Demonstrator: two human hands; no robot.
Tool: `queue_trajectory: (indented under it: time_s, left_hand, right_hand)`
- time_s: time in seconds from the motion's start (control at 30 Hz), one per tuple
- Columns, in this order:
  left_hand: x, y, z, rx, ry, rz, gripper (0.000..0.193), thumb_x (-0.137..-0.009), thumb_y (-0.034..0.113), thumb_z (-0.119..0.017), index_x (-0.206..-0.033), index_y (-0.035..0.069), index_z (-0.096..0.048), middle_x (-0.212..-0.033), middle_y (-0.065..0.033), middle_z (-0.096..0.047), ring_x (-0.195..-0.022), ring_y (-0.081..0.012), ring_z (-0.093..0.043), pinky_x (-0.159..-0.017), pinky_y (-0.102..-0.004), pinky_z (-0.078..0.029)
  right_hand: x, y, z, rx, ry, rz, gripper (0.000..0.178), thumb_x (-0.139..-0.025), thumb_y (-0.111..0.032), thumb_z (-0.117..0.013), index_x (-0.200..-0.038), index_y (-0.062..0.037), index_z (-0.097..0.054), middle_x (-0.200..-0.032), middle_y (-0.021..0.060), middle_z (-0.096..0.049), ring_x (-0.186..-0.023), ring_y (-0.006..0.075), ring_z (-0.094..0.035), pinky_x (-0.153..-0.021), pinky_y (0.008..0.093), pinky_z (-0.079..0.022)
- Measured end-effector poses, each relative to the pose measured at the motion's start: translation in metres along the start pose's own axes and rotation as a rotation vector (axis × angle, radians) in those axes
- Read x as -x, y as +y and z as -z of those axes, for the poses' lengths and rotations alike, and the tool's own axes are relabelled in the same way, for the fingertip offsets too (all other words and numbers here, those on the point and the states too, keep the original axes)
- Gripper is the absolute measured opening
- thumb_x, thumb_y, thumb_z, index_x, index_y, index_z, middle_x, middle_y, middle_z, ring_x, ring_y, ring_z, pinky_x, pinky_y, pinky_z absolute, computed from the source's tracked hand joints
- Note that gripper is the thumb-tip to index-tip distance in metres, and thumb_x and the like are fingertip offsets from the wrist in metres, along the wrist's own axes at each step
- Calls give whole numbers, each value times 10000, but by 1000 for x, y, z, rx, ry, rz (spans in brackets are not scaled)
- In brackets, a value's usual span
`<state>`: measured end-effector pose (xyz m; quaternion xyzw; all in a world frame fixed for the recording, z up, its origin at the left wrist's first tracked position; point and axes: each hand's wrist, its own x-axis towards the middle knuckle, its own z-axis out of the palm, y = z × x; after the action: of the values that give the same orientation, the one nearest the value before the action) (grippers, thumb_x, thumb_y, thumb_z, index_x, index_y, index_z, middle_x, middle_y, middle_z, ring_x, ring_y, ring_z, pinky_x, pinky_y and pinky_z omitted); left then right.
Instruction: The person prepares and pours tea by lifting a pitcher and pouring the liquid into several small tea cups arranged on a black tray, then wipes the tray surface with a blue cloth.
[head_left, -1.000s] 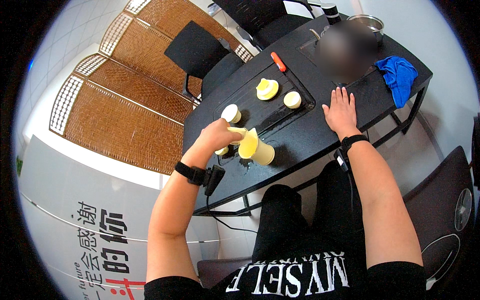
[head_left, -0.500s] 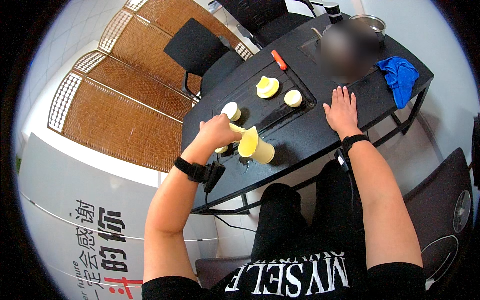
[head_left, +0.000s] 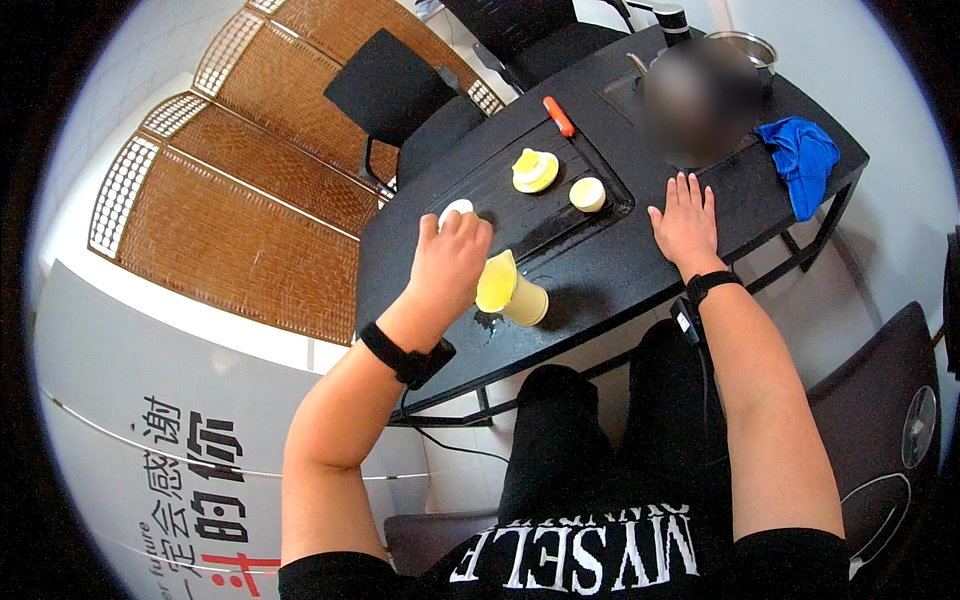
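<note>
Hands are working apart: the left hand [head_left: 448,262] is curling over a small white lid [head_left: 456,209] on the black bench [head_left: 620,270], a tilted yellow cup [head_left: 512,291] lying nearest at four o'clock, while the right hand [head_left: 685,215] is resting flat, open and empty.

The left hand [head_left: 450,262] reaches toward eleven o'clock, fingers curled downward in a loose grip, forearm extended and bent at the wrist. The right hand [head_left: 686,217] lies flat at one o'clock, palm down, fingers spread, arm straight.
</note>
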<state>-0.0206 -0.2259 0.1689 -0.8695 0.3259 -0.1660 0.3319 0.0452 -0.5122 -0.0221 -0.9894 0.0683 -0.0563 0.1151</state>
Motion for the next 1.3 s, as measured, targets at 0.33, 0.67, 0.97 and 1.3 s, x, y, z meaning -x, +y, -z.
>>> queue_trajectory:
  time_s: [0.33, 0.67, 0.97, 1.3]
  left_hand:
    - [-5, -24, -29, 322, 55, 127, 561, -636, 67, -708, -1174, 58, -551, -1065, -114, -577, -1015, -310, -536, -854, -413, -416]
    - [-43, -52, -156, 1540, -316, 277, 686, -689, -62, -781, -1293, 95, -497, -1160, -68, -625, -1136, -217, -585, -1012, -347, -455]
    - [-59, -23, -210, 1398, -333, 108, 720, -664, -100, -785, -1297, 93, -501, -1207, -59, -593, -1144, -196, -571, -935, -338, -518]
    - [-25, -45, -173, 1399, -166, 244, 992, -734, -5, -790, -1550, 212, -270, -1419, -147, -503, -1340, -277, -450, -1099, -425, -405]
  right_hand:
    - [0, 4, -12, 42, 118, 48, 642, -1016, -415, -400, -1489, 15, -346, -1574, 158, -314, -1481, 303, -229, -1207, 488, -153]
    - [0, -1, -8, 59, 98, 43, 639, -1021, -424, -385, -1495, 2, -342, -1575, 154, -311, -1488, 295, -212, -1209, 484, -151]
    - [-1, 0, -12, 77, 115, 59, 641, -1013, -422, -403, -1485, 8, -356, -1564, 163, -328, -1482, 300, -228, -1206, 488, -157]
    - [-2, 0, -16, 90, 138, 43, 635, -1005, -430, -417, -1476, -6, -376, -1555, 148, -346, -1478, 295, -238, -1204, 482, -170]
